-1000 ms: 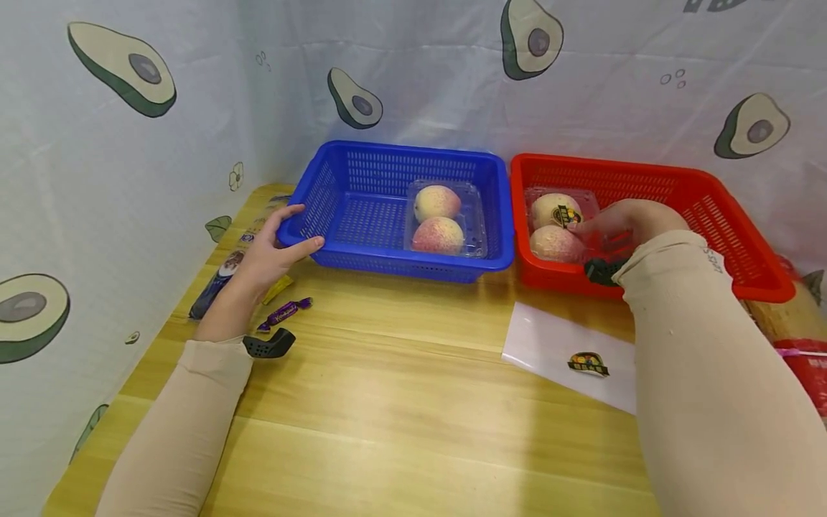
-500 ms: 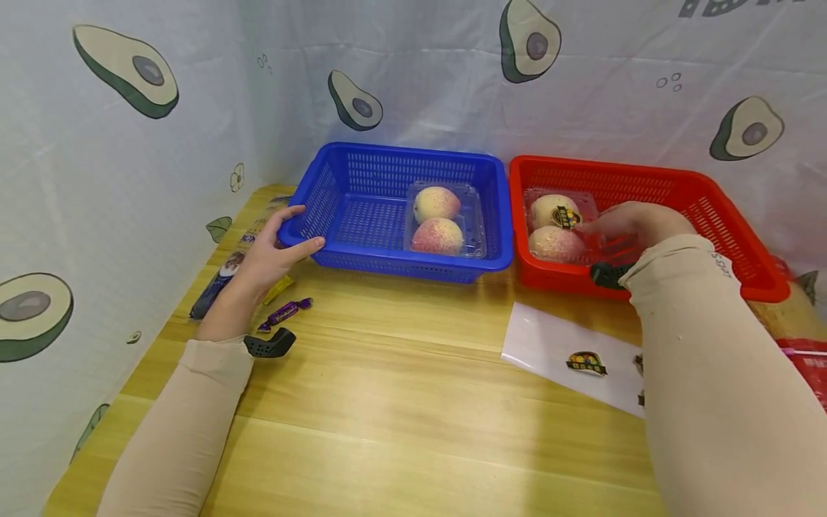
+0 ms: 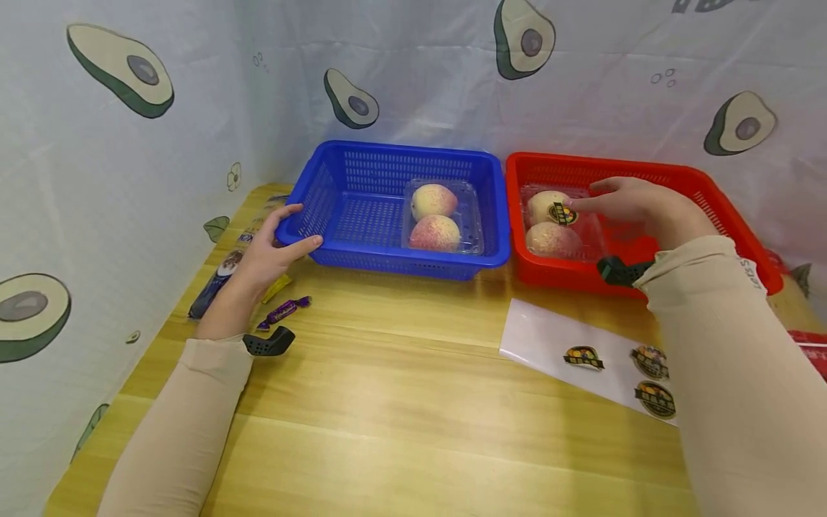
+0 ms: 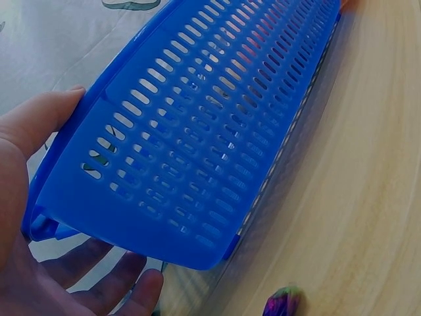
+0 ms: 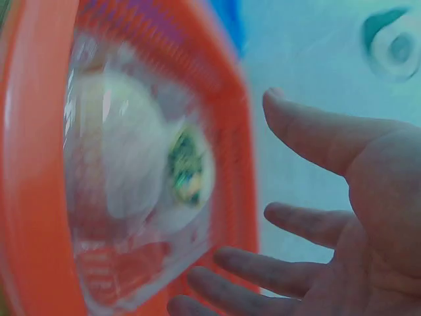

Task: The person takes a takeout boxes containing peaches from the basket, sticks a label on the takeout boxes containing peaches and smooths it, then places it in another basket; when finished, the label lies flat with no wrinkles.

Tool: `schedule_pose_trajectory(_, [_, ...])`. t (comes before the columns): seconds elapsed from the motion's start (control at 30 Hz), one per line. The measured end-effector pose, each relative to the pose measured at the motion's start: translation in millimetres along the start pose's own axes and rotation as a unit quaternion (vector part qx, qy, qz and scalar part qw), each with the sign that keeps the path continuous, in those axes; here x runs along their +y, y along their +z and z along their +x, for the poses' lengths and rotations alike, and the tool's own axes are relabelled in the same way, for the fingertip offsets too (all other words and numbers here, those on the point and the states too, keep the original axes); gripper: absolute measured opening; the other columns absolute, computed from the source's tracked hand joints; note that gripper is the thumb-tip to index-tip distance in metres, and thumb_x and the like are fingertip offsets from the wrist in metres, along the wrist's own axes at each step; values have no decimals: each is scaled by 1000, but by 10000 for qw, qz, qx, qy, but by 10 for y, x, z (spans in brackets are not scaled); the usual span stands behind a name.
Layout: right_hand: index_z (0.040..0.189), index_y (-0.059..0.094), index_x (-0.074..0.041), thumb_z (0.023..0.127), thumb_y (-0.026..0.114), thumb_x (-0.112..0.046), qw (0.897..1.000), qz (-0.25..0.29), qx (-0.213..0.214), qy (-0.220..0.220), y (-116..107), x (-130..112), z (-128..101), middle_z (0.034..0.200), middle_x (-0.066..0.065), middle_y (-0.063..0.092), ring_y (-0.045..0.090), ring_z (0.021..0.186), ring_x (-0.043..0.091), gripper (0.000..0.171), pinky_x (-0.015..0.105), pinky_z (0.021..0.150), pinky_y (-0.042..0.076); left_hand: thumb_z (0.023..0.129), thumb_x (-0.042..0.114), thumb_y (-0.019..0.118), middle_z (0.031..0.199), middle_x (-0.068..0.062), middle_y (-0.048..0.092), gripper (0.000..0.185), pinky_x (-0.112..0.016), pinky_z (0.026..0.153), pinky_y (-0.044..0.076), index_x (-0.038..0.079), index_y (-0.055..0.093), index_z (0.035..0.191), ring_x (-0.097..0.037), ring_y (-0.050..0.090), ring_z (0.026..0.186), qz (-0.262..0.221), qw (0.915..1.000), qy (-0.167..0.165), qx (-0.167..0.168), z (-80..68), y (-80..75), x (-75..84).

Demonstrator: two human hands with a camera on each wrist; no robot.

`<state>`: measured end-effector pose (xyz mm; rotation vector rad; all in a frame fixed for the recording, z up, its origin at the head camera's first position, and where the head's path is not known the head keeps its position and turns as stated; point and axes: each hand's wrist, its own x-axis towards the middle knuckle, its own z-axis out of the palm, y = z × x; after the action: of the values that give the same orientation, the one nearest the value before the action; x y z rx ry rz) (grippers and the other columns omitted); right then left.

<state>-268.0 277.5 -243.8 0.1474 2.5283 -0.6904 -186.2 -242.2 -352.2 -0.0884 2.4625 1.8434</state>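
My left hand [image 3: 265, 251] holds the near left corner of a blue plastic basket [image 3: 400, 261], its thumb on the rim. Inside that basket lies a clear plastic box [image 3: 474, 230] with two pink-and-cream peaches [image 3: 435, 233]. A similar clear box [image 3: 591, 237] with two peaches [image 3: 553, 240] sits at the left end of a red basket [image 3: 575, 277]. A dark round sticker [image 3: 563, 214] is on top of this second box. Over the red basket, my right hand [image 3: 649, 208] has its fingers spread and holds nothing; the right wrist view shows them apart from the box.
A white sheet [image 3: 539, 330] bearing similar stickers lies on the wooden table in front of the red basket. Left of the blue basket are a purple-wrapped candy [image 3: 284, 310], a yellow wrapper and a dark packet [image 3: 216, 286]. A red-and-tan package is partly hidden behind my right sleeve.
My right hand has lifted off the box in the red basket and moved slightly right, its fingers spreading. More stickers on the sheet have come into view. The left hand stays on the blue basket.
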Motion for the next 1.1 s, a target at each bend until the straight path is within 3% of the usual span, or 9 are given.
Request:
schedule_pose_trajectory(0.13, [163,8,-11,92,61,-62,9955,102,682,-650,169,-47,-74,155,35,20,25,134,58,102,71,95,40,93,40,73,163,-15,19,83,-47,111,37,29,25,160,-32,43,136,14,10000,-12,17,-3,0,-6])
schedule_pose_trajectory(0.33, [160,29,-18,90,71,-53,9712,528,1474,-1794,542,38,-288,147,25,44,43,130,48,89,64,95,46,94,39,72,163,-14,19,83,-47,109,39,30,23,160,-31,45,132,56,10000,68,-27,-6,19,8])
schedule_pose_trajectory(0.43, [155,41,-17,87,78,-47,9577,671,1776,-2162,704,126,-391,141,20,52,50,125,44,82,39,91,53,95,38,71,163,-13,18,82,-46,109,39,30,23,160,-30,45,133,25,9999,111,-11,-5,23,20])
schedule_pose_trajectory(0.57, [143,57,-14,84,84,-36,9429,712,2057,-2521,851,277,-511,132,15,61,57,118,37,69,8,76,44,95,37,71,164,-13,18,82,-47,108,40,30,23,161,-31,46,130,33,9999,143,-47,11,35,22])
schedule_pose_trajectory(0.77, [123,74,-16,78,90,-18,9147,309,2501,-3159,949,459,-552,119,5,68,54,110,17,48,6,83,41,91,46,74,166,-9,12,86,-51,112,34,33,24,160,-34,40,137,272,9995,-101,-115,-2,17,61])
schedule_pose_trajectory(0.97, [116,78,-17,79,89,-21,9233,242,2228,-3120,991,513,-482,121,7,67,54,114,21,38,7,83,40,87,49,78,166,-9,15,94,-62,111,31,32,23,161,-40,26,145,1074,9939,195,176,-67,-8,185])
schedule_pose_trajectory(1.1, [111,80,-16,82,87,-18,9193,221,2116,-3311,1005,460,-419,118,7,68,55,113,23,30,8,82,42,86,48,79,164,-12,18,96,-67,106,34,27,23,161,-43,26,143,1716,9815,625,570,-175,1,289])
